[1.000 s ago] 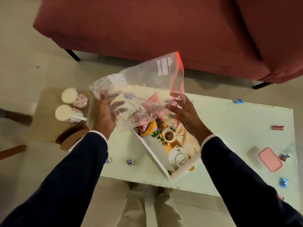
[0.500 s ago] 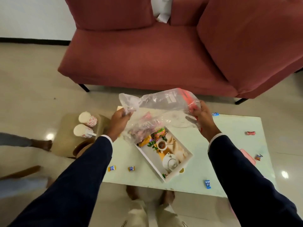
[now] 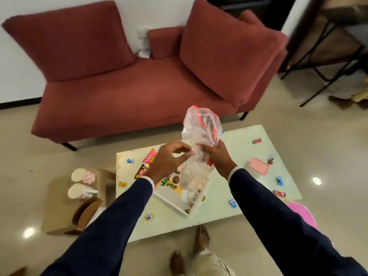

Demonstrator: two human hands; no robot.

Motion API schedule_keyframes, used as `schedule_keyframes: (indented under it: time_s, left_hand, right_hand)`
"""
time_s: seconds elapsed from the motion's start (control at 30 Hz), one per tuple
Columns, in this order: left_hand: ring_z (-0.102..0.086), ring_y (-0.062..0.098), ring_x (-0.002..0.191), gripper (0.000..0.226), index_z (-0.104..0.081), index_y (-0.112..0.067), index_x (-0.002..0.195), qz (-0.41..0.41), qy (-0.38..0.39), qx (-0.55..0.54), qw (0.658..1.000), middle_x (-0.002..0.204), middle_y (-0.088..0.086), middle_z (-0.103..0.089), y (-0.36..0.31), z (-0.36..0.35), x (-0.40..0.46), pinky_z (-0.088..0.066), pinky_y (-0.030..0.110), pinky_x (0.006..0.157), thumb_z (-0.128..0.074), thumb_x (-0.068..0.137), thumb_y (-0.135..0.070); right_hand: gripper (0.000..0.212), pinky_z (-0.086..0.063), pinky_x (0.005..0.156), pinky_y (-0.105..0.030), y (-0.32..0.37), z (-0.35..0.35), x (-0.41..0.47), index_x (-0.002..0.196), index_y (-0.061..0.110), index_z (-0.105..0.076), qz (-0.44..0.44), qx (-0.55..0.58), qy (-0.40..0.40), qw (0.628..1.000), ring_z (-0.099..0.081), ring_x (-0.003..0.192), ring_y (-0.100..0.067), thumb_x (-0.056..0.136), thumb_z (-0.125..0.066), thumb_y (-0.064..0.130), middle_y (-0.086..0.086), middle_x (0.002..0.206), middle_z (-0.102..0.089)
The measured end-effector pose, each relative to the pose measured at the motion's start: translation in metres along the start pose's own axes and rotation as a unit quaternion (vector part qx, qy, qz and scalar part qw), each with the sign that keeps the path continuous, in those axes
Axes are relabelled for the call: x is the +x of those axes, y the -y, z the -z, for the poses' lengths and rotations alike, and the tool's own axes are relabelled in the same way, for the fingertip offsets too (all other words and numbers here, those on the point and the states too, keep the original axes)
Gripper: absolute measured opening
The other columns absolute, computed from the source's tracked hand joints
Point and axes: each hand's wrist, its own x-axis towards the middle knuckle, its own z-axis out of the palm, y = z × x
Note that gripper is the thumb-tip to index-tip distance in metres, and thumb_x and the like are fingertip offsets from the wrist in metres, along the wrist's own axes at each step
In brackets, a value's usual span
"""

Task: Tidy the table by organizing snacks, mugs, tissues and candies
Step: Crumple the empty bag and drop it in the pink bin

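Two hands gripping plastic bag [image 3: 201, 134], above tray [image 3: 196, 204]

We're in a home living room here: a long red sofa [image 3: 127, 96] with two big loose cushions [image 3: 229, 52] stands against a white wall, a wall socket [image 3: 143, 32] showing between the cushions. Glossy beige floor tiles [image 3: 310, 132] catch the ceiling lights. Just in front of the sofa sits a low pale-green desk [image 3: 235, 204], strewn with wrapped candies [image 3: 279, 180], and two floral mugs [image 3: 82, 176] lie off its left edge.
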Motion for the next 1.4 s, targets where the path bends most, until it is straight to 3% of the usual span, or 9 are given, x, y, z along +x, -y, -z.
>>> schedule_keyframes:
  time_s: [0.13, 0.27, 0.4, 0.53, 0.63, 0.8, 0.97, 1.23, 1.4]
  left_hand:
    - [-0.043, 0.027, 0.139, 0.091, -0.052, -0.023, 0.141, -0.158, 0.005, 0.124, 0.98, 0.147, 0.005, -0.047, -0.025, -0.028, -0.007, -0.034, 0.039, 0.117, -0.087, 0.065, -0.058]
    - [-0.039, 0.014, 0.142, 0.131, -0.012, -0.048, 0.157, -0.018, 0.259, 0.076, 0.963, 0.158, -0.01, -0.033, -0.047, -0.068, -0.001, -0.04, 0.029, 0.109, -0.097, 0.058, -0.046]
    - [-0.063, 0.02, 0.111, 0.111, -0.019, -0.057, 0.147, -0.028, 0.238, 0.125, 0.963, 0.13, -0.015, -0.053, -0.059, -0.119, 0.0, -0.049, 0.022, 0.076, -0.09, 0.066, -0.03]
    - [-0.065, 0.023, 0.096, 0.06, -0.046, -0.042, 0.128, -0.004, 0.153, 0.146, 0.977, 0.113, -0.006, -0.07, -0.066, -0.178, 0.003, -0.051, 0.034, 0.077, -0.075, 0.075, -0.04]
    - [-0.067, 0.021, 0.09, 0.033, -0.056, -0.028, 0.113, 0.099, 0.102, 0.076, 0.987, 0.105, -0.001, -0.071, -0.072, -0.234, 0.009, -0.049, 0.026, 0.065, -0.072, 0.085, -0.032]
    - [-0.058, 0.019, 0.056, 0.014, -0.073, -0.017, 0.097, 0.248, 0.221, -0.119, 0.936, 0.078, 0.008, -0.068, -0.125, -0.366, 0.003, -0.044, 0.024, 0.044, -0.073, 0.085, -0.022]
    - [-0.07, 0.027, 0.092, 0.027, -0.067, -0.011, 0.121, 0.342, 0.292, -0.368, 0.814, 0.109, 0.014, -0.072, -0.16, -0.435, 0.004, -0.055, 0.045, 0.088, -0.052, 0.102, -0.024]
    - [-0.048, 0.025, 0.124, 0.09, -0.039, -0.018, 0.144, 0.061, 0.267, 0.209, 0.939, 0.136, 0.007, -0.046, -0.159, -0.509, 0.029, -0.047, 0.042, 0.101, -0.078, 0.077, -0.063]
    - [-0.031, 0.015, 0.142, 0.125, -0.021, -0.039, 0.157, -0.03, 0.421, 0.121, 0.898, 0.155, -0.001, -0.026, -0.13, -0.554, 0.053, -0.036, 0.038, 0.117, -0.098, 0.058, -0.042]
  right_hand:
    - [0.027, -0.051, 0.061, -0.015, 0.013, 0.021, -0.044, 0.113, 0.003, -0.067, 0.019, -0.225, 0.082, 0.971, -0.067, 0.082, -0.01, 0.088, -0.061, -0.003, -0.002, 0.093, -0.068]
    - [0.027, -0.051, 0.058, -0.016, 0.03, 0.045, -0.079, 0.103, 0.0, -0.064, 0.047, -0.302, 0.123, 0.944, -0.064, 0.067, 0.003, 0.081, -0.06, -0.015, -0.002, 0.084, -0.065]
    - [0.037, -0.056, 0.086, -0.042, 0.019, 0.103, -0.109, 0.119, -0.004, -0.06, 0.041, -0.127, 0.08, 0.988, -0.068, 0.099, -0.029, 0.083, -0.071, -0.006, -0.025, 0.11, -0.067]
    - [0.05, -0.054, 0.093, -0.043, -0.009, 0.17, -0.142, 0.134, 0.006, -0.053, 0.019, 0.076, -0.034, 0.996, -0.064, 0.114, -0.031, 0.087, -0.072, 0.004, -0.022, 0.133, -0.059]
    - [0.07, -0.05, 0.098, -0.033, -0.03, 0.236, -0.171, 0.142, 0.029, -0.045, 0.03, -0.012, -0.167, 0.985, -0.053, 0.13, -0.024, 0.082, -0.081, 0.024, -0.003, 0.147, -0.048]
    - [0.121, -0.029, 0.118, -0.034, -0.056, 0.313, -0.199, 0.156, 0.033, -0.014, 0.098, -0.206, -0.074, 0.971, -0.022, 0.148, -0.015, 0.065, -0.094, 0.025, 0.002, 0.162, -0.017]
    - [0.083, -0.045, 0.109, -0.038, -0.059, 0.397, -0.198, 0.143, 0.028, -0.044, 0.079, -0.224, -0.127, 0.963, -0.05, 0.127, -0.02, 0.073, -0.084, 0.011, 0.002, 0.138, -0.05]
    - [0.045, -0.056, 0.053, -0.03, -0.092, 0.47, -0.178, 0.1, 0.021, -0.064, -0.039, 0.099, -0.278, 0.955, -0.07, 0.062, -0.012, 0.07, -0.054, -0.011, -0.013, 0.101, -0.063]
    - [0.047, -0.054, 0.052, -0.03, -0.119, 0.504, -0.169, 0.113, 0.014, -0.058, -0.157, 0.228, -0.245, 0.929, -0.067, 0.068, -0.025, 0.073, -0.049, -0.01, -0.017, 0.099, -0.06]
